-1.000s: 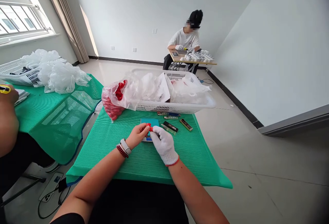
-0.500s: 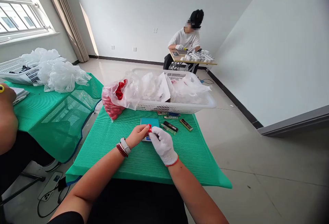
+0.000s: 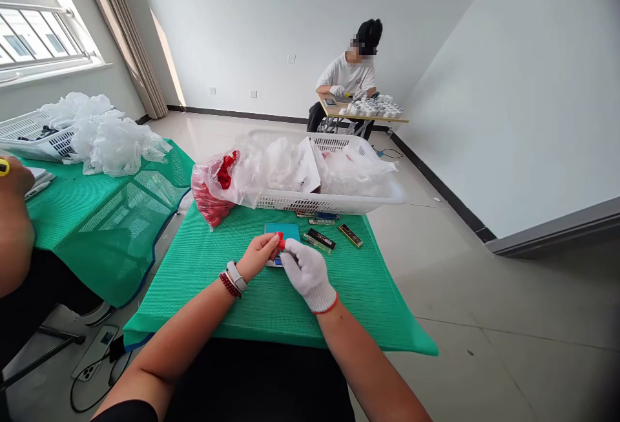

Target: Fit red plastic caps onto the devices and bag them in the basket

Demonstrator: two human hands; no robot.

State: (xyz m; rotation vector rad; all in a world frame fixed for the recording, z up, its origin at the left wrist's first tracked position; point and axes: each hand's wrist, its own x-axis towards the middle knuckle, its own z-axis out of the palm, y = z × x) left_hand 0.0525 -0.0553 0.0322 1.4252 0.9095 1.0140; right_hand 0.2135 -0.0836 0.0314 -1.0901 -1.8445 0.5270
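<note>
A small red plastic piece (image 3: 281,242) is between my two hands, over a small scale with a blue-green top (image 3: 282,228). My bare left hand (image 3: 261,255), with a watch and a beaded bracelet at the wrist, pinches it from the left. My right hand (image 3: 307,270), in a white knitted glove with a red cuff, has its fingertips closed at the piece's right end. The fingers partly hide the piece, so its exact shape cannot be made out. Under the hands, the scale's front edge is partly covered.
Memory sticks (image 3: 321,238) lie right of the scale, on the green mesh cloth (image 3: 368,305). Behind stand a clear bag of red pieces (image 3: 210,199) and a white basket (image 3: 334,202) of plastic bags. Another person's arm (image 3: 14,215) is at the left table; a co-worker (image 3: 349,76) sits at the back.
The red piece has turned slightly between the fingers. My right hand's fingers and thumb have shifted a little on it; my left hand stays almost in place.
</note>
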